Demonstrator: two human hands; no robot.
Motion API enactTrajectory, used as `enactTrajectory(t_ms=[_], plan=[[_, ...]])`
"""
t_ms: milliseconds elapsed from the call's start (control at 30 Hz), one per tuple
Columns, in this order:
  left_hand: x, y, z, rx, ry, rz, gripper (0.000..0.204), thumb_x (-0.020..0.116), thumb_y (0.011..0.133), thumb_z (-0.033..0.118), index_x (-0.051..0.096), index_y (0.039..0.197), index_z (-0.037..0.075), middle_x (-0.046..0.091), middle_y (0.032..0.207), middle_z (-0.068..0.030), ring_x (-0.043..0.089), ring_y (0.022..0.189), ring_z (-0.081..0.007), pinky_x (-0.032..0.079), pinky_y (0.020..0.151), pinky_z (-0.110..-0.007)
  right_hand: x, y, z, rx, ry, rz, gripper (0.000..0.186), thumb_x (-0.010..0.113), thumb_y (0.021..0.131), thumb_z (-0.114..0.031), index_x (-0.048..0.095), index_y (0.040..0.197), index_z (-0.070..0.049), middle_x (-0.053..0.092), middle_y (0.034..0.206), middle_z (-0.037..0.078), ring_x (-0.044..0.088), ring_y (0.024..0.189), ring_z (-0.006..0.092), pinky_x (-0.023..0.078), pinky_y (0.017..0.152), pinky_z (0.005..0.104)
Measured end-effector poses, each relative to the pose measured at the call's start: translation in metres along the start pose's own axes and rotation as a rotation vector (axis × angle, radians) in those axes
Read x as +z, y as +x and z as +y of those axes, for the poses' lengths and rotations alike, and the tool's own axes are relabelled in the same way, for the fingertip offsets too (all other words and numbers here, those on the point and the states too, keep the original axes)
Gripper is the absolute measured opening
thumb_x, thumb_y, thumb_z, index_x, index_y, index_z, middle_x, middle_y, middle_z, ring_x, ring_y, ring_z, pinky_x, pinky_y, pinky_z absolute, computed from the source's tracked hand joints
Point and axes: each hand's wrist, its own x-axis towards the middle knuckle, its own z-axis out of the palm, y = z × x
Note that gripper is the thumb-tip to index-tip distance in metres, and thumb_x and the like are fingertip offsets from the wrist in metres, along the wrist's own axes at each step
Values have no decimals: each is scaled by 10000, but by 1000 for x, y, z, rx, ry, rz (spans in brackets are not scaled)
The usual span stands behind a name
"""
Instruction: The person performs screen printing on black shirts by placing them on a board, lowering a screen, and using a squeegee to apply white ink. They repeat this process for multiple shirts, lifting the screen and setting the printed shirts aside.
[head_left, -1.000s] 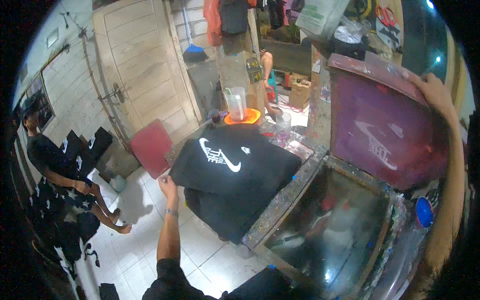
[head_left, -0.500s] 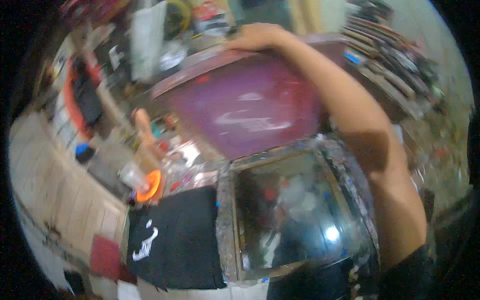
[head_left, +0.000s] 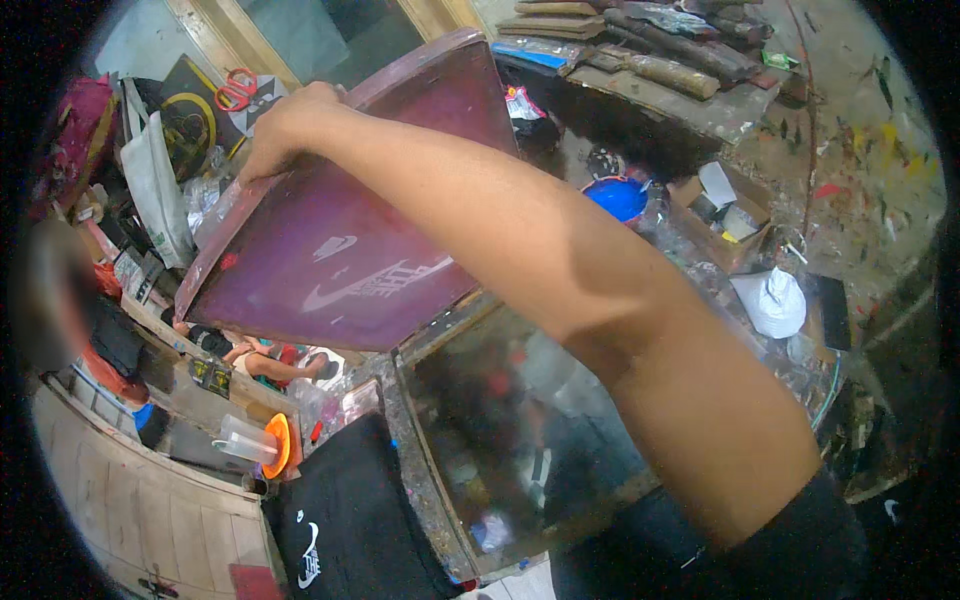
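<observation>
My right arm stretches across from the lower right, and my right hand is closed over the upper edge of a screen-printing frame. This frame has purple mesh with a white printed design and is tilted up, its lower edge by a glass panel. The glass sits in a dark, paint-crusted surround, partly hidden by my forearm. Left of the glass lies black fabric with a small white logo. My left hand is out of view.
A clear plastic jug sits by an orange dish. Another person's bare limb shows beyond, with a blurred person at far left. Rightward are a blue bowl, a cardboard box and a white bag. Boards are stacked behind.
The view has swung, so the printing frame and my right hand appear farther left and more slanted. My right hand keeps hold of the frame's edge. More of the right-hand clutter shows.
</observation>
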Motion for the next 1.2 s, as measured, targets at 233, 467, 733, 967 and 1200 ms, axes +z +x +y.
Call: enactTrajectory(t_ms=[233, 467, 733, 967, 1200], plan=[[-2, 2, 12, 21, 42, 28, 385, 680, 881, 281, 596, 1128, -2, 627, 1029, -158, 618, 884, -317, 503, 834, -424, 8, 12, 2, -19, 33, 36, 840, 637, 717, -742, 614, 1365, -207, 596, 1399, 83, 532, 1318, 295, 340, 1071, 601], [-26, 22, 35, 172, -9, 141, 432, 701, 865, 314, 592, 1136, -4, 623, 1054, -170, 618, 900, -334, 501, 855, -431, 17, 36, 16, -85, 19, 83, 915, 574, 739, -815, 717, 1164, -17, 702, 1167, 173, 675, 1054, 306, 500, 928, 430], [-56, 37, 70, 377, -111, 255, 486, 726, 847, 352, 587, 1145, -6, 619, 1083, -184, 618, 917, -354, 498, 880, -438, 3, 29, 7, -84, -134, -25, 903, 465, 854, -736, 650, 1175, 87, 617, 1257, 295, 583, 1212, 417, 446, 1024, 452], [-42, -2, 84, 400, 84, -590, 534, 747, 831, 385, 583, 1153, -8, 616, 1109, -197, 618, 933, -372, 496, 902, -445, -4, 0, -30, 59, -20, 50, 854, 519, 862, -715, 659, 1155, 75, 648, 1159, 267, 625, 1086, 358, 483, 933, 431], [-60, 130, -146, 122, 1200, 219, 506, 778, 815, 276, 542, 1174, 8, 617, 1034, -207, 615, 965, -410, 500, 877, -481, 6, 29, 18, -211, -242, -43, 583, 517, 949, -530, 579, 1348, -109, 584, 1168, 176, 556, 1127, 296, 419, 981, 381]])
